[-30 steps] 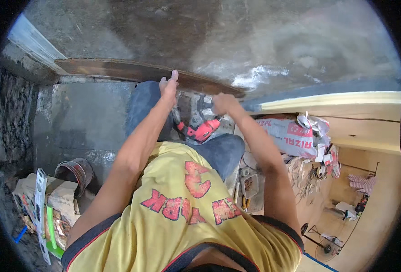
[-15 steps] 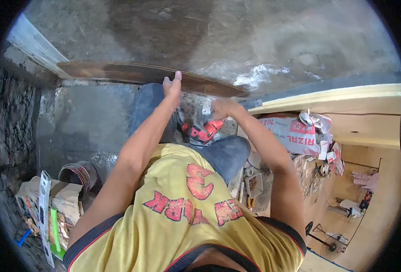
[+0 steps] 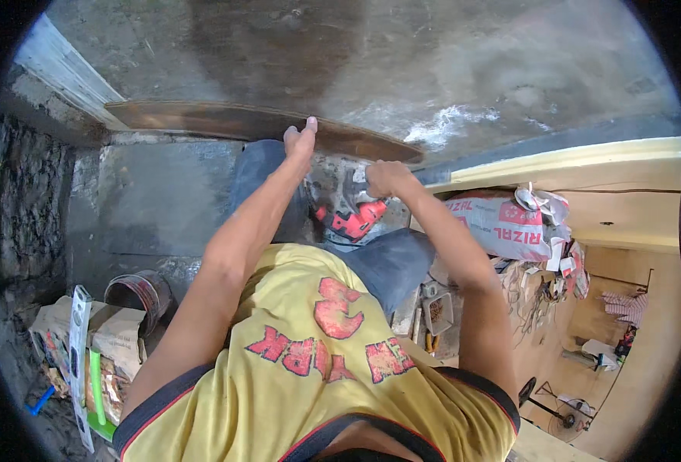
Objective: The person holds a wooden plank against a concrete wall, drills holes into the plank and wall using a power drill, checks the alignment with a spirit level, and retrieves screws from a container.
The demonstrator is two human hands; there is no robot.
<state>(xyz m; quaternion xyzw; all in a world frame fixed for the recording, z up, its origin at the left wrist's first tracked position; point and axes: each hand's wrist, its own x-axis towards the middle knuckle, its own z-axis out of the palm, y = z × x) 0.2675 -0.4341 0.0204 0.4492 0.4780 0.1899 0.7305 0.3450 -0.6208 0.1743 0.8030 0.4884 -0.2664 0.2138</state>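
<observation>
A long brown wooden board point(image 3: 233, 122) stands on edge along the grey wall. My left hand point(image 3: 302, 142) is at its middle, thumb up at the top edge and the other fingers partly hidden, gripping it. To the right, near the board's right end, my right hand point(image 3: 389, 179) is closed like a fist. Whatever is in it, if anything, is hidden by the fingers. Just below the hands, between my legs, lies a red and black power tool point(image 3: 352, 222) on the floor. A grey part sticks up beside my right hand; I cannot tell what it belongs to.
Left of me are a dirty bucket point(image 3: 146, 296), a cardboard box point(image 3: 117, 339), a spirit level point(image 3: 79, 346) and a green-handled tool point(image 3: 96, 385). On the right, a printed sack point(image 3: 502, 223) lies near a small tray point(image 3: 437, 312). A rough dark wall point(image 3: 29, 192) bounds the left.
The view has shifted slightly, so most things sit a little further right. My right hand was blurred by motion and is now sharper. My left hand stays at the board.
</observation>
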